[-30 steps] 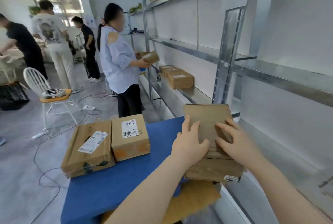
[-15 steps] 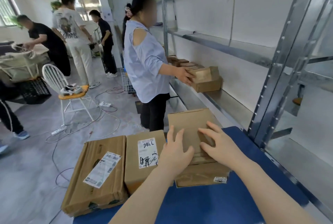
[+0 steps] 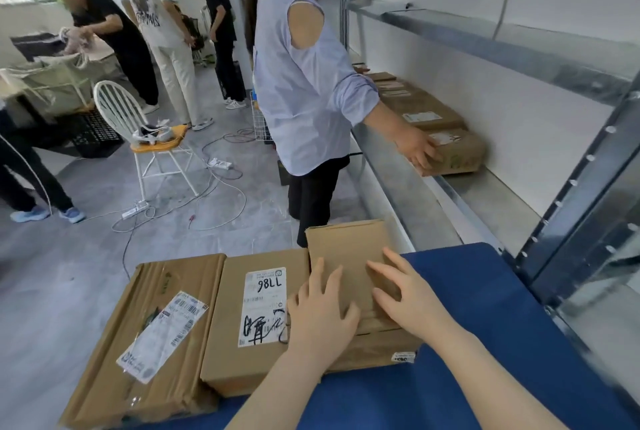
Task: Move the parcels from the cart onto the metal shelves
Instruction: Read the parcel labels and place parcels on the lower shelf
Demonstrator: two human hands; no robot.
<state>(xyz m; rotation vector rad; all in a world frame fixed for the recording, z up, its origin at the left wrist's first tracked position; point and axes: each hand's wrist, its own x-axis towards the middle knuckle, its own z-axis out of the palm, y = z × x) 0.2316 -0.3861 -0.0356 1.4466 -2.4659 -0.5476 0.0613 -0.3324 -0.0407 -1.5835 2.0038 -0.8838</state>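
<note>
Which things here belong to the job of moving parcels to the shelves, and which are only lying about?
Job: top parcel under left hand and right hand; labelled parcel; flat parcel; blue cart; metal shelf.
Lying about: white chair; power strip; black crate.

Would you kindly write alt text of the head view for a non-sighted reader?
Left hand and right hand lie flat on a cardboard parcel on the blue cart, beside a labelled parcel. A nearby person touches a box on the metal shelf.
</note>
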